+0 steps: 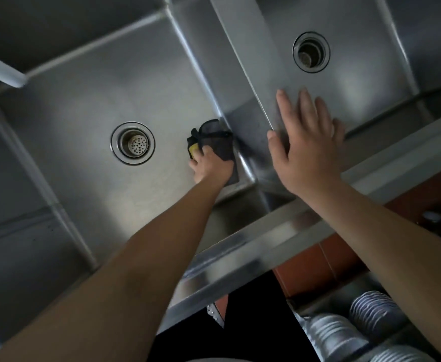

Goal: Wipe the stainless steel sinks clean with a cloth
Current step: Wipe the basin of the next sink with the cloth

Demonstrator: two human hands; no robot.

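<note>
Two stainless steel sinks lie side by side below me. In the left sink (83,105), my left hand (210,167) grips a dark cloth (218,142) with a yellow patch and presses it on the basin floor at the right wall. A round strainer drain (133,143) sits to the left of the cloth. My right hand (307,142) rests flat, fingers spread, on the divider (253,69) between the basins, partly over the right sink (365,82), which has its own drain (310,52).
The steel front rim (253,246) runs diagonally under my forearms. A pale tap spout (2,69) juts in at the upper left. Stacks of white plates (368,312) stand on a shelf below at the lower right, beside a red-brown surface (316,265).
</note>
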